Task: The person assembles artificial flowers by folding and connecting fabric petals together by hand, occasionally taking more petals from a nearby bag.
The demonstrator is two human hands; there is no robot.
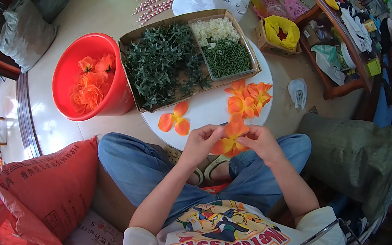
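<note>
Over my lap, just in front of the round white table (190,119), I hold an orange-and-yellow artificial flower petal piece (231,139) between both hands. My left hand (202,144) pinches its left edge. On the other side, the thumb and fingers of my right hand (263,144) are closed on it. A single petal piece (174,119) lies flat on the table to the left. Several more orange petal pieces (249,98) are heaped on the table beyond my right hand. The fingertips partly cover the held piece.
A cardboard tray (173,104) on the table holds green leaf sprigs (161,61) and a clear box (230,72) of white and green parts. Left stands a red bucket (61,87) with orange flowers. Sacks flank me, red (49,190) and dark green (357,149).
</note>
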